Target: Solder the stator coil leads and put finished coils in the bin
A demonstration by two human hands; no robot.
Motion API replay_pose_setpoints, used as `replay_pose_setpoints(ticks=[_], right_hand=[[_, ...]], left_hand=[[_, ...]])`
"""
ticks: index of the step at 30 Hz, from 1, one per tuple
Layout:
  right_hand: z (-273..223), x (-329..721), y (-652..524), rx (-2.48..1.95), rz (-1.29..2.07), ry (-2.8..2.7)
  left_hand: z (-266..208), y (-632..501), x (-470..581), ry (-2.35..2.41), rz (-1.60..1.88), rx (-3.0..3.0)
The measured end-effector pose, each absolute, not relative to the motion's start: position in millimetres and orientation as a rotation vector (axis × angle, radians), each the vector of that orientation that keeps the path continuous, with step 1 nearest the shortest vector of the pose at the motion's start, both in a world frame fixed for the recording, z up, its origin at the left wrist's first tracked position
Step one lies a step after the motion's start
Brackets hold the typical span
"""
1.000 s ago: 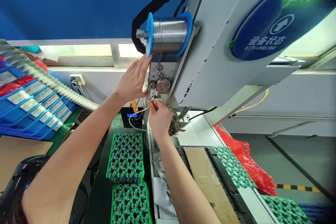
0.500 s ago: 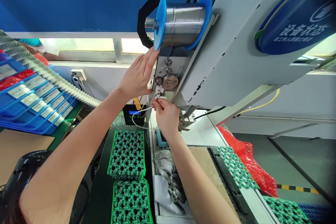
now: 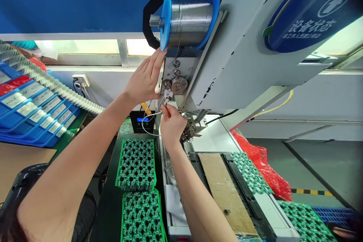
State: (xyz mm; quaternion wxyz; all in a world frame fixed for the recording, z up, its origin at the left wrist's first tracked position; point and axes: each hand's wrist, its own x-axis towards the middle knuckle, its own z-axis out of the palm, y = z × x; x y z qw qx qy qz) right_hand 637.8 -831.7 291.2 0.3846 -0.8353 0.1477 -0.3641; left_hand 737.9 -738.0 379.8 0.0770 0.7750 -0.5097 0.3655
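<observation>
My left hand (image 3: 143,79) lies with fingers stretched out along the left side of a metal wire feeder plate (image 3: 185,64) with several rollers. Its fingertips reach just under the blue flange of a solder wire spool (image 3: 190,22). From the spool, a thin wire runs down to the rollers. Below the feeder's small whitish outlet block (image 3: 168,94), my right hand (image 3: 172,126) is closed in a pinch. The end of a thin white tube (image 3: 144,127) goes into its fingertips, which hide the exact grip.
Two stacks of green circuit boards (image 3: 137,164) lie at lower centre. Behind them stands a black controller (image 3: 136,123) with a lit display. A fixture with a tan board (image 3: 227,193) is at lower right. Blue bins (image 3: 36,106) stand left; red bubble wrap (image 3: 263,166) lies right.
The view has shifted, so the machine appears slightly further left. My right forearm has swung left, uncovering more of the fixture. Both hands stay at the feeder, the right one still pinching.
</observation>
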Motion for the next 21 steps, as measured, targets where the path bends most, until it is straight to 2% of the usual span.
replay_pose_setpoints(ticks=[12, 21], right_hand=[[285.8, 639.2, -836.3, -2.072, -0.932, 0.355], [266.0, 629.4, -838.8, -1.983, -0.794, 0.305]], left_hand=[[379.0, -740.4, 732.2, -1.459, 1.105, 2.419], [370.2, -741.4, 738.3, -1.451, 1.284, 2.298]])
